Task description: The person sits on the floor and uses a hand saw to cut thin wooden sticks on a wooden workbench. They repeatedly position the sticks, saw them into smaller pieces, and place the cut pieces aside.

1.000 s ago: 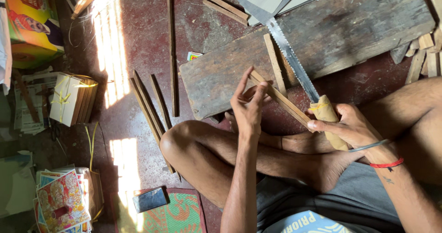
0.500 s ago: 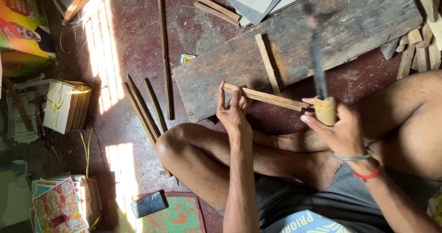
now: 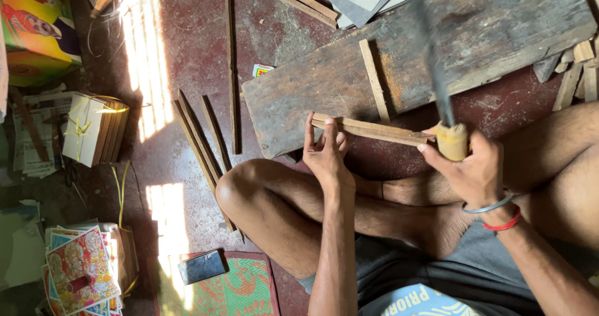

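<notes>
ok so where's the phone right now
The phone lies low and left of centre in the head view, on the green mat's edge, beside the person's bent knee.

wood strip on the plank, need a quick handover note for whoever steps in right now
Left hand: fingers pin the wood strip at its left end on the near edge of the plank.
Right hand: grip closed on the wooden handle of a long blade, raised over the strip and blurred.
Done: a second strip lies on the plank; more on the floor.
Left: strip looks whole.
</notes>
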